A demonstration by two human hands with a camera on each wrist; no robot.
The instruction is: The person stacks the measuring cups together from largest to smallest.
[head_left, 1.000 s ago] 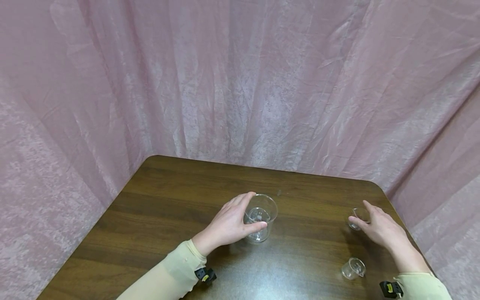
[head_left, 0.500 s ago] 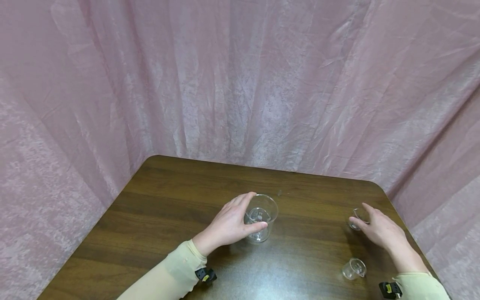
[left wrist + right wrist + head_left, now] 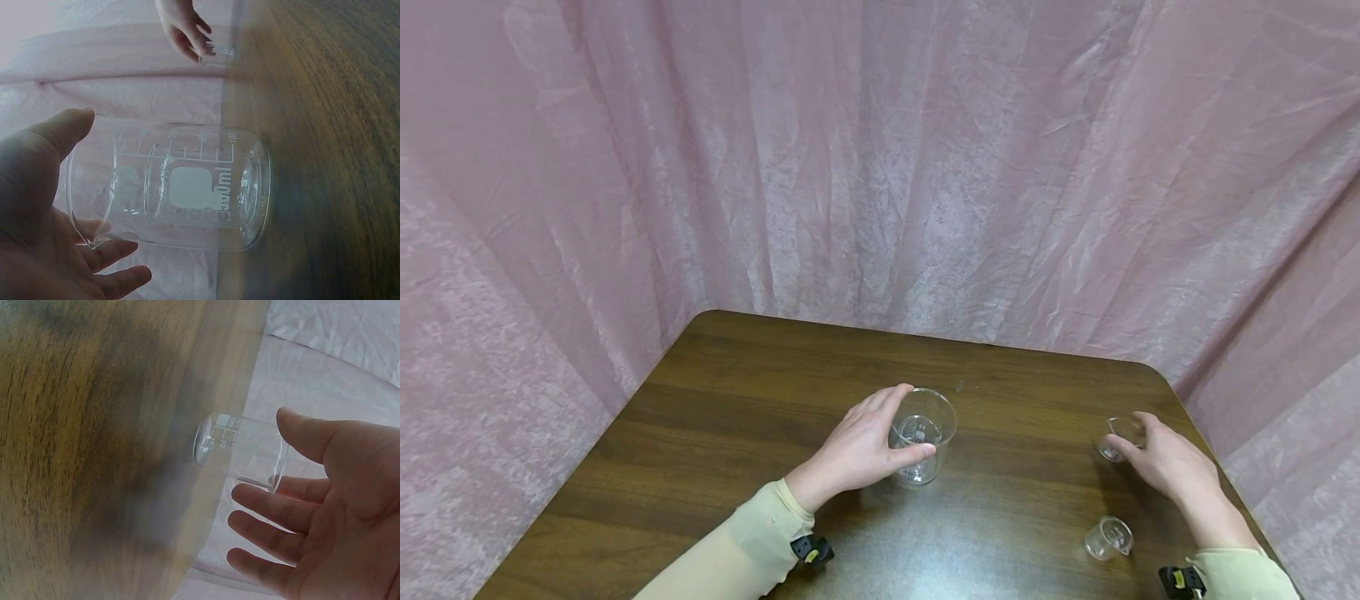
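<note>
In the head view my left hand [image 3: 861,442] holds a large glass beaker [image 3: 946,421] by its upper part, thumb on the near side and fingers on the far side. Inside it a smaller glass beaker [image 3: 190,187] shows through the wall in the left wrist view. Toward the table's right side, my right hand [image 3: 1172,458] grips a small beaker [image 3: 256,450] near its rim, thumb on one side and fingers on the other. Its base sits close over the tabletop. A second small beaker [image 3: 1108,538] stands nearer to me, apart from both hands.
The brown wooden table [image 3: 760,400] has rounded far corners, and its right edge runs close beside my right hand. Pink curtains [image 3: 880,167] hang behind it and along both sides.
My right hand has shifted slightly right and toward me, its thumb and fingers drawing in on the small beaker's rim. The left hand and large beaker have stayed in place.
</note>
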